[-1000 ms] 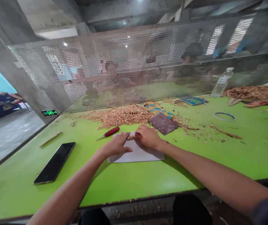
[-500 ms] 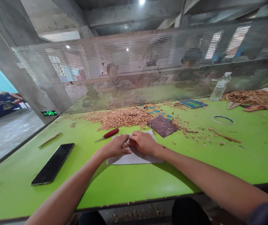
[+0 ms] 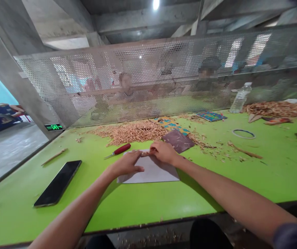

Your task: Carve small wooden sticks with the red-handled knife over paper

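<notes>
My left hand (image 3: 127,163) lies on the left part of a white sheet of paper (image 3: 151,173). Its fingers are stretched out with the thumb apart, and the fingertips touch one end of a small pale wooden piece (image 3: 145,154). My right hand (image 3: 164,152) has its fingers closed on the other end of this piece, whose exact shape is partly hidden. Just beyond my left hand lies a carving knife (image 3: 121,149) with a red handle, its blade pointing left.
A heap of wood shavings (image 3: 133,132) stretches behind the hands. Brown sandpaper (image 3: 178,140) lies at the right, a black phone (image 3: 59,183) at the left. A tape ring (image 3: 244,134), wooden stick (image 3: 245,150) and plastic bottle (image 3: 240,98) are farther right. A perforated screen (image 3: 143,83) stands behind; people sit beyond.
My right hand has moved slightly away from my left, so a gap shows between them with the small wooden piece spanning it. The view has tilted slightly.
</notes>
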A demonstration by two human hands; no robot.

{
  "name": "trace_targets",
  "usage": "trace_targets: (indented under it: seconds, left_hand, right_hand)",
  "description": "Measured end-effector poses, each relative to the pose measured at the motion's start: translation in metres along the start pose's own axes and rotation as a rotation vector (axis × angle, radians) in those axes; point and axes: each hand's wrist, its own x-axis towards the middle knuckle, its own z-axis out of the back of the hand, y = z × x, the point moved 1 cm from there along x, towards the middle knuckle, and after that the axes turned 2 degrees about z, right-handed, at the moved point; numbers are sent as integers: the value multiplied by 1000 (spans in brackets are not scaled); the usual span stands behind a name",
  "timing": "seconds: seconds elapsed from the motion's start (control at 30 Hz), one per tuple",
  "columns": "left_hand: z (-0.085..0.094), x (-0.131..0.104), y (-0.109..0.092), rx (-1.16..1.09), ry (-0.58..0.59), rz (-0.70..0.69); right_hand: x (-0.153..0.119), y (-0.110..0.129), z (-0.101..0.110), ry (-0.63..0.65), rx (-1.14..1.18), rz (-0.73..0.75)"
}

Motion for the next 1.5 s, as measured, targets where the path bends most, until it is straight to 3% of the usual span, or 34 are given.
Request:
trace_targets:
  seconds: [0.1,0.27,0.47,0.67,0.87,1.03,1.2,1.4,1.5]
  left_hand:
    - [1,0,0,14,4,-2]
    - [-1,1,2,18,-1,-38]
    - [-2,3,4,59,-5,-1]
    - [-4,3,3,55,3,-24]
    - [-3,4,3,72,-1,5]
    - [-4,3,3,68,8,-20]
    - [-6,5,5,72,-4,-10]
    - [-5,4,3,82,21,-8]
    - [-5,3,3,77,8,-1]
  right_hand:
    - [-1,-1,0,-33,-8,-33]
    - [-6,17,-6,29,-13,206]
    - [-1,0,2,40,-68,17]
    - [-6,15,-2,83,-8,214]
    - [-3,4,1,23,-94,3]
    - [-7,16,-7,44,-37,186]
    - [-4,3,0,39,-79,-1]
    - [-8,14,-5,36,-14,164]
    - [-5,12,-5,46,-20,103]
